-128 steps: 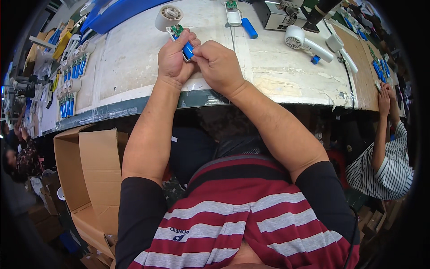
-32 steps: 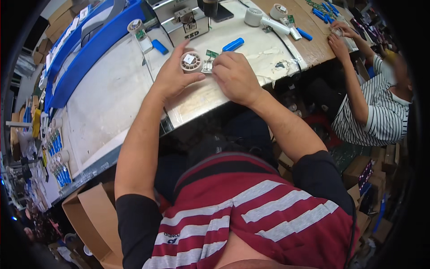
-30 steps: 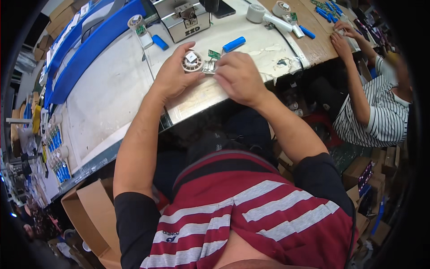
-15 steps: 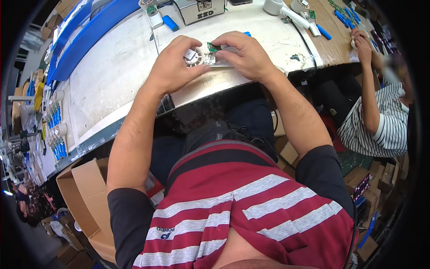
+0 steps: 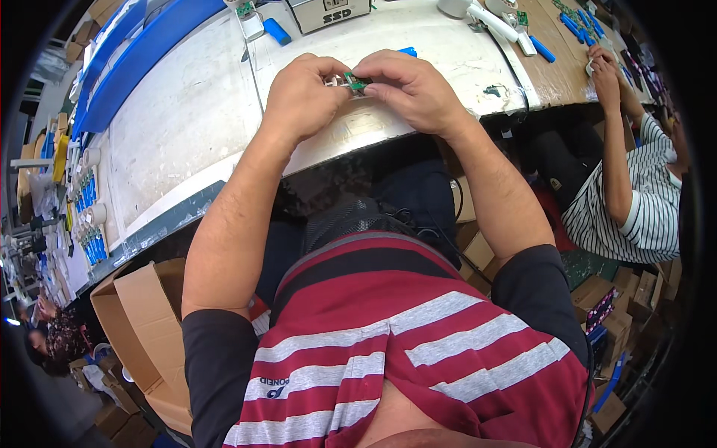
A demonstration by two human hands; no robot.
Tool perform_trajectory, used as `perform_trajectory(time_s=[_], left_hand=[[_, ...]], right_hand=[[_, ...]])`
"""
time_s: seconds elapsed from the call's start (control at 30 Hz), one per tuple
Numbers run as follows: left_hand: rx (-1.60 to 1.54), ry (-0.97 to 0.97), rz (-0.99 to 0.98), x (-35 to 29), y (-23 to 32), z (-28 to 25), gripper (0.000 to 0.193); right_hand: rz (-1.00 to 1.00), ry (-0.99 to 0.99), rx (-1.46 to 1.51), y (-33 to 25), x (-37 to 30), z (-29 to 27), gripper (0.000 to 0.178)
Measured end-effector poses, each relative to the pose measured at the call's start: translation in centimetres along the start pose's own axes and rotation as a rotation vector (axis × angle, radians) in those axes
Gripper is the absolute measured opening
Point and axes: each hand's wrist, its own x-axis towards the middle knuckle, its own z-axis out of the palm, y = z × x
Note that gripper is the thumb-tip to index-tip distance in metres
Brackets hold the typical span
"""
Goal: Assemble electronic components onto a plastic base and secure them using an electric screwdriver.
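Note:
Over the front part of the workbench, my two hands meet at one small assembly. My left hand is closed on a white plastic housing, most of it covered by the fingers. A small green circuit board sits against the housing, pinched between thumb and fingers of my right hand. Whether the board is fixed to the housing I cannot tell. Just behind my right hand the end of a blue cylinder shows.
At the back stand a grey metal box, a blue cylinder and a white part with a green board. White handle-shaped parts lie back right, near a co-worker's hands. Blue trays line the left.
My left hand has come closer to my right and turned, so the housing's round slotted face no longer shows. The green board now lies between both hands' fingertips.

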Motion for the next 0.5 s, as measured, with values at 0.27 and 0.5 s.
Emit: perform_trajectory(time_s=[0.27, 0.5], left_hand=[[0.099, -0.002, 0.034, -0.3, 0.6, -0.4, 0.029], [0.135, -0.049, 0.054, -0.3, 0.8, -0.8, 0.029]], right_hand=[[0.059, -0.047, -0.042, -0.2, 0.3, 0.3, 0.023], [-0.046, -0.058, -0.167, 0.1, 0.3, 0.1, 0.023]])
